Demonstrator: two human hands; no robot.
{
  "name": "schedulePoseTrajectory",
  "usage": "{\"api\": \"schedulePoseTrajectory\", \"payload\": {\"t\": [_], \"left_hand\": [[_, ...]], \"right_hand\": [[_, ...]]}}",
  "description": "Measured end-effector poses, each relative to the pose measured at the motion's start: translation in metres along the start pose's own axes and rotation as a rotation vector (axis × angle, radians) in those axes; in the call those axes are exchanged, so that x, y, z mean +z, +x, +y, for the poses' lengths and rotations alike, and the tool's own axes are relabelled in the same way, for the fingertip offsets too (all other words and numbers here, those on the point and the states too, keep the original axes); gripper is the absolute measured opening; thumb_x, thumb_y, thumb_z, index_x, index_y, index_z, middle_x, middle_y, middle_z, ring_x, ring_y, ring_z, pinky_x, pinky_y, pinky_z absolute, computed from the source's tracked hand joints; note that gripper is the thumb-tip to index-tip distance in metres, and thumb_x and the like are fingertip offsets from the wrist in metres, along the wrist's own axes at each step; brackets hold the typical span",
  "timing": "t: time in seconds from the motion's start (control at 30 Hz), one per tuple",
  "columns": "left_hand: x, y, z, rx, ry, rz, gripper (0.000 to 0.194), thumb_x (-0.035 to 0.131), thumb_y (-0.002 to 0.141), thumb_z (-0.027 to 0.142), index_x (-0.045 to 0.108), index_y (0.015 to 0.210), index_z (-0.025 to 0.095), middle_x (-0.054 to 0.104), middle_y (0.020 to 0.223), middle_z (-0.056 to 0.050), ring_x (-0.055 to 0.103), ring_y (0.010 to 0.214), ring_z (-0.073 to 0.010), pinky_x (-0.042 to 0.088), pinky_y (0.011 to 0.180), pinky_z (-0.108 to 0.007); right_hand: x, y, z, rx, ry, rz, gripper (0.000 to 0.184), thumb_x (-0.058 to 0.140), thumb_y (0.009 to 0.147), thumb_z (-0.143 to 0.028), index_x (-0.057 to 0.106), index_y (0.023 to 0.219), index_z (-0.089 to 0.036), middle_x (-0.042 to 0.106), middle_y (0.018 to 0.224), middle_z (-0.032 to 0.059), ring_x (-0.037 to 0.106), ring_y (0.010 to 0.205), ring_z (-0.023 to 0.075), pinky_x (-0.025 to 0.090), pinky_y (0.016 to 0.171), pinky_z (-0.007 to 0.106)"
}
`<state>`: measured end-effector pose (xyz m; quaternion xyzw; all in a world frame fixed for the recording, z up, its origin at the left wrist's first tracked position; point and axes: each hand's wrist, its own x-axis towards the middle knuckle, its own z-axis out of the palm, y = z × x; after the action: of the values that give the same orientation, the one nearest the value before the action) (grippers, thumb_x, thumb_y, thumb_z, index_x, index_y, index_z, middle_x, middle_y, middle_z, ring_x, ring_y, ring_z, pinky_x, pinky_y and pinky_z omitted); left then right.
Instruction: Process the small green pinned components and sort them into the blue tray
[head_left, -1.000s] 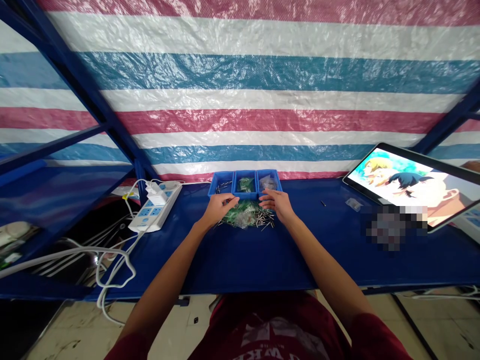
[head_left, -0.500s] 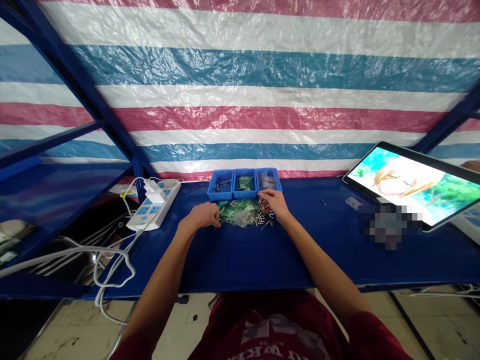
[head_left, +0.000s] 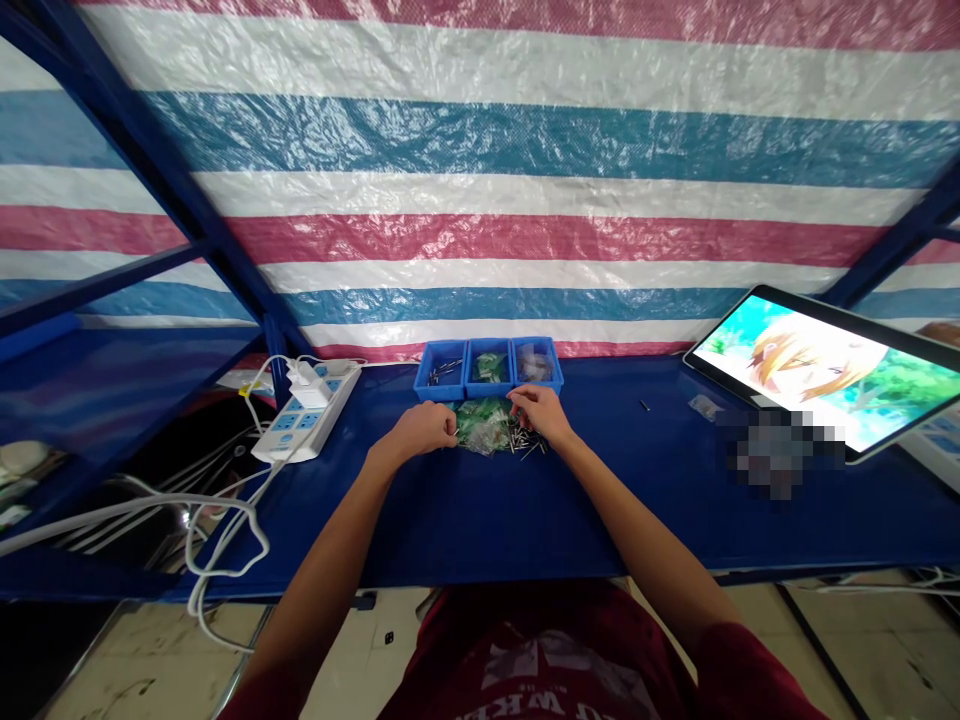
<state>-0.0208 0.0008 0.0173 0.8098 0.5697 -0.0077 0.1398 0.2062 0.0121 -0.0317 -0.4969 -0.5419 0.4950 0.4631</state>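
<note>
A pile of small green and clear plastic bags (head_left: 484, 428) lies on the blue table, with loose metal pins or screws (head_left: 525, 440) at its right side. My left hand (head_left: 426, 428) is closed at the pile's left edge; what its fingertips hold, if anything, is too small to tell. Over the pile's right part, my right hand (head_left: 541, 412) has thumb and fingers pinched together, and their contents cannot be made out. Just behind stand three blue bins: the left bin (head_left: 421, 385) holds metal pieces, the middle bin (head_left: 489, 390) green bags, the right bin (head_left: 556, 372) clear bags.
A white power strip (head_left: 304, 425) with a plug and cables (head_left: 225, 540) sits at the left. On the right, a tablet-like screen (head_left: 825, 365) leans at the back. A small dark pin (head_left: 644, 405) and a clear bag (head_left: 705, 406) lie between bins and screen.
My left hand has moved right, onto the left edge of the pile. My right hand has shifted slightly left and away from the right bin, its fingers now closer together.
</note>
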Motion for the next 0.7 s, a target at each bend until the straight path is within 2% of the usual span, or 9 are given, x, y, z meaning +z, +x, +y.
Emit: {"api": "schedulePoseTrajectory", "payload": {"t": [0.13, 0.23, 0.33, 0.5, 0.6, 0.7], "left_hand": [[0.001, 0.002, -0.001, 0.035, -0.068, 0.054, 0.004, 0.062, 0.064, 0.022, 0.065, 0.064, 0.021, 0.070, 0.070, -0.002, 0.061, 0.066, -0.0192, 0.034, 0.055, -0.025], [-0.001, 0.002, 0.001, 0.108, -0.216, 0.191, 0.009, 0.059, 0.071, 0.023, 0.067, 0.071, 0.020, 0.069, 0.069, -0.001, 0.061, 0.064, -0.0179, 0.038, 0.058, -0.024], [-0.001, 0.002, 0.005, 0.221, -0.415, 0.337, 0.021, 0.054, 0.081, 0.032, 0.070, 0.086, 0.019, 0.070, 0.070, -0.002, 0.062, 0.066, -0.0173, 0.043, 0.064, -0.025], [0.013, 0.008, 0.014, 0.291, -0.519, 0.519, 0.029, 0.054, 0.087, 0.041, 0.072, 0.095, 0.019, 0.073, 0.088, -0.006, 0.065, 0.076, -0.0198, 0.047, 0.069, -0.027], [0.023, 0.012, 0.018, 0.293, -0.604, 0.539, 0.027, 0.057, 0.086, 0.040, 0.069, 0.097, 0.019, 0.073, 0.083, -0.005, 0.065, 0.075, -0.0194, 0.046, 0.067, -0.027], [0.026, 0.012, 0.020, 0.292, -0.707, 0.480, 0.027, 0.059, 0.085, 0.040, 0.061, 0.100, 0.017, 0.069, 0.069, -0.001, 0.061, 0.064, -0.0160, 0.044, 0.064, -0.025]], "right_hand": [[0.000, 0.000, 0.001, -0.023, -0.040, -0.001, 0.016, 0.057, 0.076, -0.030, 0.066, 0.077, -0.017, 0.062, 0.058, -0.0023, 0.049, 0.038, 0.0077, 0.034, 0.036, 0.019], [0.000, 0.000, 0.001, -0.038, -0.046, 0.000, 0.016, 0.057, 0.076, -0.031, 0.066, 0.077, -0.018, 0.062, 0.057, -0.0026, 0.049, 0.038, 0.0081, 0.037, 0.039, 0.020], [0.002, -0.002, -0.001, -0.081, -0.043, 0.007, 0.017, 0.058, 0.076, -0.033, 0.066, 0.079, -0.018, 0.061, 0.057, -0.0029, 0.048, 0.039, 0.0088, 0.039, 0.042, 0.022], [0.006, -0.006, -0.003, -0.237, -0.089, 0.006, 0.022, 0.058, 0.080, -0.038, 0.067, 0.085, -0.018, 0.060, 0.061, -0.0017, 0.050, 0.045, 0.0104, 0.041, 0.048, 0.023], [0.008, -0.009, -0.004, -0.334, -0.174, -0.017, 0.021, 0.059, 0.080, -0.036, 0.069, 0.087, -0.018, 0.064, 0.071, 0.0008, 0.053, 0.052, 0.0116, 0.043, 0.051, 0.023], [0.010, -0.011, -0.004, -0.381, -0.218, -0.066, 0.020, 0.060, 0.081, -0.035, 0.069, 0.088, -0.018, 0.066, 0.076, 0.0025, 0.056, 0.057, 0.0126, 0.045, 0.053, 0.023]]}}
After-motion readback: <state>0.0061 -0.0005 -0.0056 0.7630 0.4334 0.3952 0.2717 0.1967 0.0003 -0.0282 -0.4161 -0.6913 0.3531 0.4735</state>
